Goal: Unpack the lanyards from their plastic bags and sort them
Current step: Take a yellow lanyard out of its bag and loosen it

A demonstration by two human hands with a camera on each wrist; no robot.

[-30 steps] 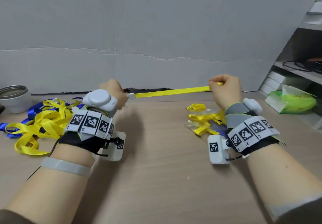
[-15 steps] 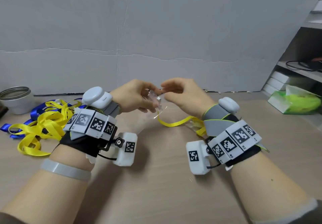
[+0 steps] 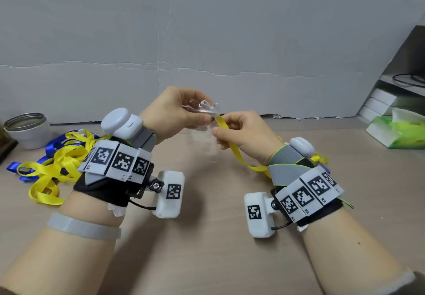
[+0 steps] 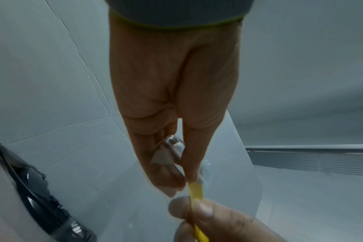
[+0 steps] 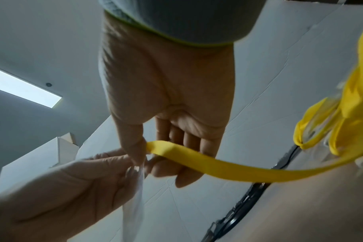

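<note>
Left hand (image 3: 174, 113) pinches one plastic bag (image 3: 202, 131); right hand (image 3: 246, 134) pinches one yellow lanyard (image 3: 232, 147).

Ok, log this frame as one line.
left hand: holds clear bag | right hand: pinches yellow lanyard | sorted pile: table left

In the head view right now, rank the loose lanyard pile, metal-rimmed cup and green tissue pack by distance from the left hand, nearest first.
1. Loose lanyard pile, left of the left hand.
2. Metal-rimmed cup, far left.
3. Green tissue pack, far right.
</note>
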